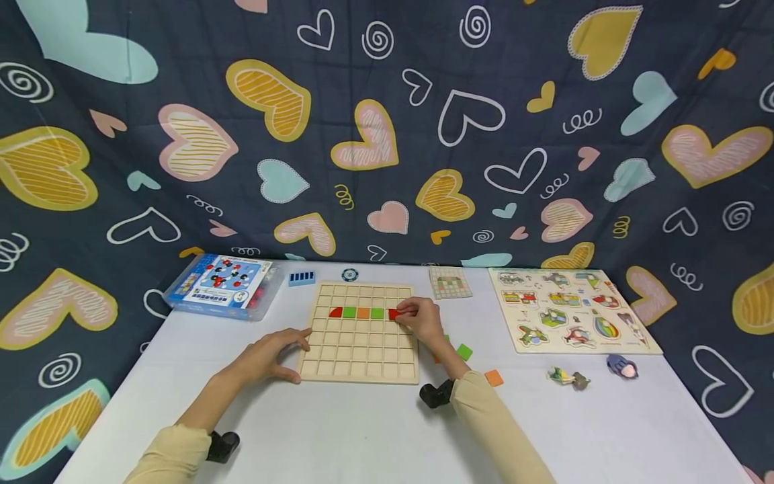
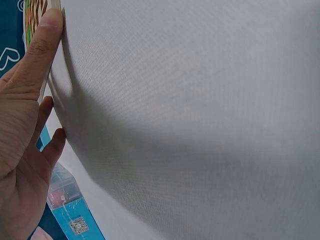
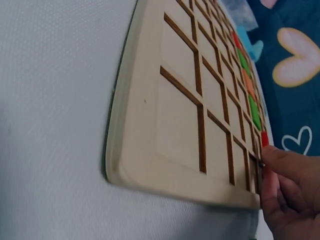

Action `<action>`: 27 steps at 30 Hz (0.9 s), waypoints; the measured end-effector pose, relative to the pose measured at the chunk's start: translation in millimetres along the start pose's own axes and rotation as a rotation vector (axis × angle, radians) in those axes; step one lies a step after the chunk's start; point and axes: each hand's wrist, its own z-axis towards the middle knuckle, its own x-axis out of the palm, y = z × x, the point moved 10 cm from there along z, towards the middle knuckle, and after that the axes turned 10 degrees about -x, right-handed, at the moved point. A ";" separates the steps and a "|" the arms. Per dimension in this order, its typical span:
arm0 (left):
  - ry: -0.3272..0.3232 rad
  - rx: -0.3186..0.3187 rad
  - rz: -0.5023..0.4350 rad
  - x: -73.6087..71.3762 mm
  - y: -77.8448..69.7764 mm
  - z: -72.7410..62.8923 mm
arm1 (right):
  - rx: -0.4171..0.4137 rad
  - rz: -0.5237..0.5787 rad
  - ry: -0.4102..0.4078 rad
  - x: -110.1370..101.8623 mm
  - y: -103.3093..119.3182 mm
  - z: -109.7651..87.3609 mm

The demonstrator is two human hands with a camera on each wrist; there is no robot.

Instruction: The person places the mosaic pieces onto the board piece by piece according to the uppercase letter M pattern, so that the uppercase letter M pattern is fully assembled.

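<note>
A wooden grid board (image 1: 357, 366) lies on the white table. One row of it holds a red rounded tile (image 1: 336, 312), a green tile (image 1: 349, 312), an orange tile (image 1: 363, 313) and another green tile (image 1: 377, 314). At the right end of this row, my right hand (image 1: 421, 320) pinches a red tile (image 1: 393, 314) between thumb and fingers, at the board's surface. My left hand (image 1: 266, 356) rests against the board's left edge with spread, relaxed fingers. In the left wrist view its thumb (image 2: 47, 37) touches the board's rim.
Loose green (image 1: 464, 351) and orange (image 1: 494, 378) tiles lie right of the board, partly behind the right forearm. A pattern card (image 1: 437, 290) and picture puzzle (image 1: 510, 329) are farther right, with small figures (image 1: 622, 367). Back left are a plastic box (image 1: 220, 286), blue piece (image 1: 302, 277) and round chip (image 1: 350, 274).
</note>
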 end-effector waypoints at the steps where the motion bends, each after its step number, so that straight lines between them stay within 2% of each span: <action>1: 0.000 0.001 0.001 0.1 -0.1 0.3 | 0.000 0.000 -0.004 0.7 0.3 0.3; 10: -0.009 -0.003 -0.005 -1.1 -0.6 -0.8 | -0.016 -0.042 -0.047 2.2 5.3 1.7; 17: -0.001 -0.010 -0.017 1.1 0.9 -0.8 | -0.035 -0.060 -0.039 6.4 8.4 1.5; 21: -0.002 -0.013 -0.014 0.7 0.5 -0.6 | -0.045 -0.050 -0.051 1.1 11.6 0.5; 24: -0.005 -0.006 -0.004 0.0 -0.1 -0.5 | 0.001 -0.005 -0.058 -6.6 7.8 -1.9; 27: -0.010 0.001 0.002 -0.1 -0.1 -1.0 | 0.084 0.045 -0.062 -16.1 -1.9 -5.9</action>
